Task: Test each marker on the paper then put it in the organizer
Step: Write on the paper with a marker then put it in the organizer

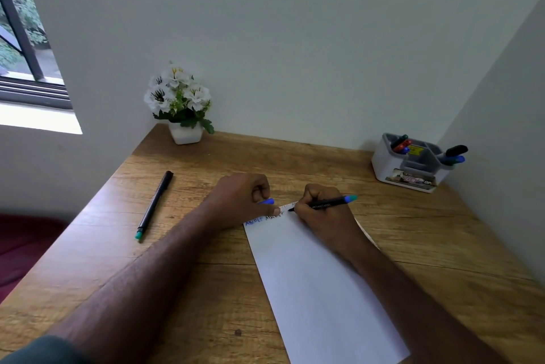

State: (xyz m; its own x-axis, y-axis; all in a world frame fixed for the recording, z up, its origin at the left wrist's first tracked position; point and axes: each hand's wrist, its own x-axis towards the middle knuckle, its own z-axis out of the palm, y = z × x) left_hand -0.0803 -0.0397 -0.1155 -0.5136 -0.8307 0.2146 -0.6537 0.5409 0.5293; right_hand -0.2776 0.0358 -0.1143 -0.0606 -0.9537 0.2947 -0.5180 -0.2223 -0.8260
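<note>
I judge the task well past halfway. The organizer, at the far right of the tabletop against the wall, already holds several markers: a red and blue cluster in its left compartment and dark ones with blue and green ends leaning out on its right. The paper carries lettering along its far edge, blue at the left and darker beside it. I count two markers left to file: the one in use and a capped one with a teal end lying on the tabletop, well apart to the left of both hands.

My right hand is curled around a black marker with a blue-teal end, its tip touching the paper's far edge just beside the lettering. My left hand is loosely fisted with its thumb pressing the paper's far corner, and it pinches a small blue piece (the marker's cap, I think, though I cannot be sure). The two hands sit close together, the marker tip between them.
</note>
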